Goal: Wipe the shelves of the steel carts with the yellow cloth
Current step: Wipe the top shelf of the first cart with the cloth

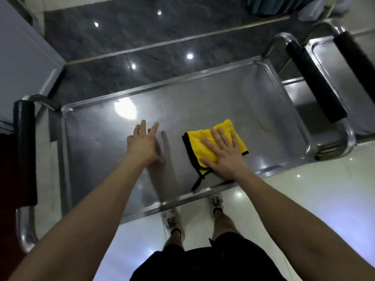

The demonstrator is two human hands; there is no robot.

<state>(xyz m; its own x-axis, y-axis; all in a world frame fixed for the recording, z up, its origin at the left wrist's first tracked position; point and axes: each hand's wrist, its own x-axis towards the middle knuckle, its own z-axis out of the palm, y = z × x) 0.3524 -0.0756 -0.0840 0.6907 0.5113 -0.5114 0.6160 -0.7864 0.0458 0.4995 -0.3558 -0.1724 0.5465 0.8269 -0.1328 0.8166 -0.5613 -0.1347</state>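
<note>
A steel cart's top shelf (97, 151) fills the middle of the view, with a raised rim all round. A folded yellow cloth (205, 138) with black edging lies on its right half. My right hand (223, 157) presses flat on the cloth, fingers spread and pointing away from me. My left hand (145, 144) hovers just over or rests on the bare steel to the left of the cloth, fingers apart, holding nothing.
Black padded handles stand at the cart's left end (25, 153) and right end (316, 80). A second steel cart (328, 57) with its own black handle (357, 57) abuts on the right. Beyond is dark glossy floor (142, 37); my feet (170, 220) stand on white tiles.
</note>
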